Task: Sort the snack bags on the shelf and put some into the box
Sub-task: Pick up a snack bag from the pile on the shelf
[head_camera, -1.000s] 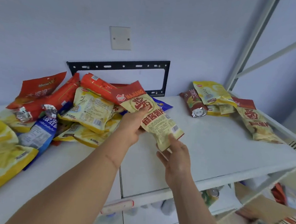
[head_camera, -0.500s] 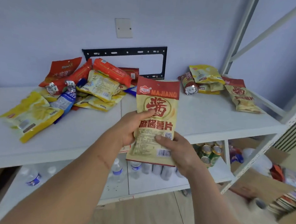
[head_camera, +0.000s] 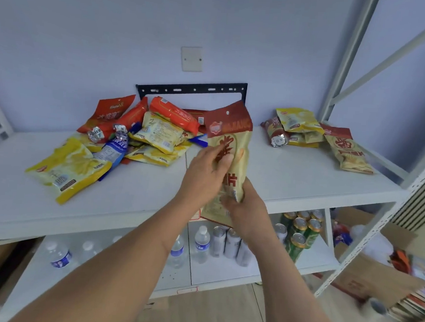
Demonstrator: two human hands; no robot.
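Note:
I hold a tan chip bag with a dark red top [head_camera: 233, 137] upright in front of the white shelf [head_camera: 293, 176]. My left hand [head_camera: 204, 171] grips its middle, and my right hand [head_camera: 243, 208] grips its lower part. A mixed pile of red, yellow and blue snack bags [head_camera: 138, 133] lies on the shelf at the left. A small sorted group of bags [head_camera: 306, 132] lies at the right, with a matching tan bag [head_camera: 347, 152] beside it. An open cardboard box [head_camera: 374, 270] stands on the floor at the lower right.
Water bottles [head_camera: 200, 245] and drink cans [head_camera: 299, 232] stand on the lower shelf. A black wall bracket [head_camera: 191, 89] hangs behind the pile. Slanted shelf uprights [head_camera: 343, 69] rise at the right. Books or boxes [head_camera: 410, 305] lie on the floor by the carton.
The tan bag was lifted off the pile and drawn toward me with both hands, then turned and tilted. The view has pulled back, showing the lower shelf and the floor.

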